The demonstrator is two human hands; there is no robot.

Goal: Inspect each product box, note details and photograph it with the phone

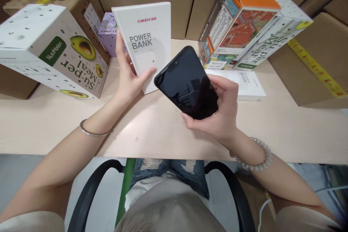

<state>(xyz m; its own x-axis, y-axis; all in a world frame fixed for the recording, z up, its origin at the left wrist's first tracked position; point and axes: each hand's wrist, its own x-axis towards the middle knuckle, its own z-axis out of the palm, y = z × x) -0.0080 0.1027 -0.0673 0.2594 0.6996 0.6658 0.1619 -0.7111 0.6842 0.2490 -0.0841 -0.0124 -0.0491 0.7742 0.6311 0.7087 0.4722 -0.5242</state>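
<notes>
My left hand [130,76] grips a white power bank box [154,49] by its left side, thumb across the front. The box is tilted up, its printed face toward me. In my right hand [224,105] is a black smartphone [187,85], held by its lower right part with its dark screen facing up. The phone's top left corner overlaps the lower right edge of the box in view; whether they touch, I cannot tell. Behind my right hand, a second white power bank box [251,85] lies flat on the table [163,127], partly hidden.
On the left stand a white avocado-print box [54,50], a brown carton [78,3] and a small purple box [108,30]. An orange-topped box [244,25] and another avocado-print box [280,36] stand at the back right. A large carton [312,69] is at far right.
</notes>
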